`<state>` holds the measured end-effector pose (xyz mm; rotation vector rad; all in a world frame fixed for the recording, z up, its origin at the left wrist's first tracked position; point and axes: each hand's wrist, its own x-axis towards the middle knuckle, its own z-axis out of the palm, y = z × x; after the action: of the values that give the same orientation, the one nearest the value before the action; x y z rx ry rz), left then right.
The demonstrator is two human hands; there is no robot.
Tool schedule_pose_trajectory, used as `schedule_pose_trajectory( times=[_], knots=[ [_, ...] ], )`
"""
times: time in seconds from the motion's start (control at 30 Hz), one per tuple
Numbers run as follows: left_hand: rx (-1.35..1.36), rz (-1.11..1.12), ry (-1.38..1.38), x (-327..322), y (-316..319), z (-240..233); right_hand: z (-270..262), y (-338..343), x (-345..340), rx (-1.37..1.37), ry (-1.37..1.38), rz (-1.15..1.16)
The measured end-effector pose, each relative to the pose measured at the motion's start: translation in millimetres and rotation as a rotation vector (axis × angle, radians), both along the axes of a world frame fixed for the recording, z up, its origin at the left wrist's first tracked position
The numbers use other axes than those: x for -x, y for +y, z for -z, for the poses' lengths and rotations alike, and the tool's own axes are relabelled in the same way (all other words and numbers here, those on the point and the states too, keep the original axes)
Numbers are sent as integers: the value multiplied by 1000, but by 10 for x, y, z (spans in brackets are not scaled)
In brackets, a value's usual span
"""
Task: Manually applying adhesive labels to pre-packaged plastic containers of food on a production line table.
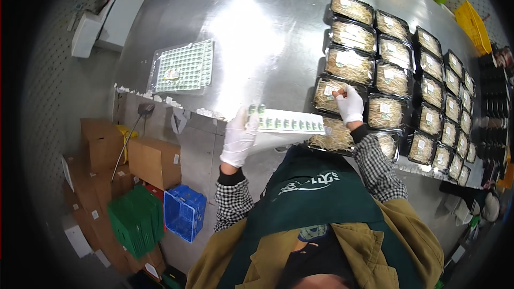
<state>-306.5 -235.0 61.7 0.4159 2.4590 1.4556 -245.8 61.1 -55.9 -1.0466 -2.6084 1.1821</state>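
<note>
My gloved left hand (pixel 240 136) grips a white sheet of green labels (pixel 293 122) by its left end, in front of the metal table's near edge. My gloved right hand (pixel 350 103), with bare fingertips, is over a black tray of pale, shredded food under clear film (pixel 327 95). Its thumb and forefinger are pinched together beside a white label. Whether a small sticker is between them is too small to tell. The sheet's right end overlaps the nearest tray (pixel 333 134) in the view.
Similar packed trays (pixel 391 78) stand in rows to the right on the metal table (pixel 176 20). More label sheets (pixel 184 66) lie at the left. Below that side are cardboard boxes (pixel 148 160), green crates (pixel 134 220) and a blue crate (pixel 182 212). A yellow crate (pixel 474 28) stands beyond the far right.
</note>
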Motion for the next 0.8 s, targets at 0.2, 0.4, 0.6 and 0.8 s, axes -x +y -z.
schedule_pose_trajectory(
  times=[0.2, 0.4, 0.6, 0.8],
  knots=[
    [38, 118, -1, -178, 170, -54, -1382, -752, 147, 158, 423, -762],
    [131, 142, 34, -346, 169, 21, -1295, -690, -229, 71, 613, -656],
    [-200, -139, -314, -474, -366, 177, 121, -230, -1178, 248, 258, -27],
    [-250, -302, -321, -753, -579, -56, 289, -540, -1238, -207, 184, -173]
  ],
)
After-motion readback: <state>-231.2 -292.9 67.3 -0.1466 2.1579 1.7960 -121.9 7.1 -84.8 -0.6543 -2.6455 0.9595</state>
